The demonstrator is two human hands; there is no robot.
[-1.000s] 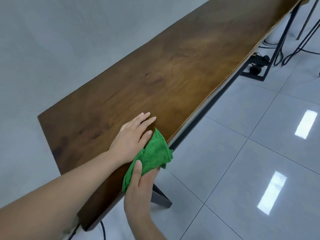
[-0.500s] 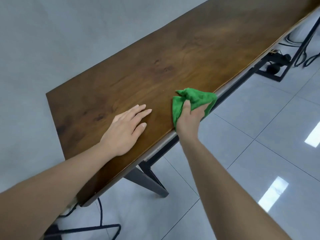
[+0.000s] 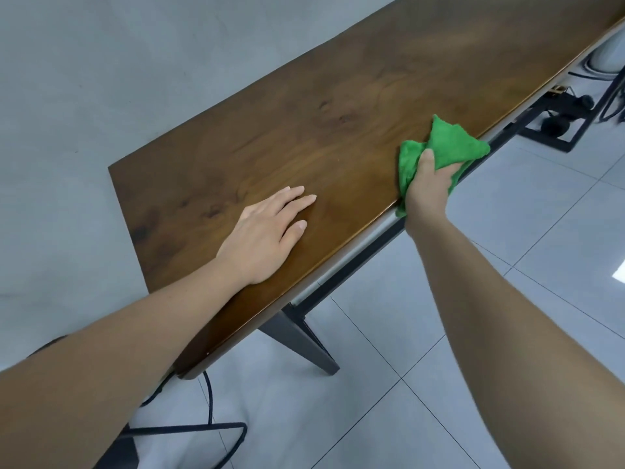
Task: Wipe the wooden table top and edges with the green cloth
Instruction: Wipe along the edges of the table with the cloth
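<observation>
A long wooden counter (image 3: 338, 106) is running diagonally from the lower left to the upper right, standing against a pale grey wall (image 3: 101, 62) and taking up most of the view, its dark brown top showing grain and a few darker knots. Below its near edge a glossy floor of large pale tiles (image 3: 490, 299) is spreading out, catching a bright reflection at the right border. A dark metal frame is carrying the top, with one slanted leg (image 3: 301, 343) coming down to the tiles under the near end, and black cables (image 3: 209, 401) are lying on the floor at the lower left. Both bare forearms are reaching in from the bottom. The left hand (image 3: 267, 231) is lying palm down on the top near the short end, its fingers (image 3: 297, 198) stretched out flat and close together, holding nothing. The right hand (image 3: 427, 187) is sitting at the long near edge, well apart from the left, its fingers wrapped around the bunched green cloth (image 3: 449, 143), thumb pressing on top. The cloth is resting on the top right at that edge, with one part hanging down over the side beside the wrist
</observation>
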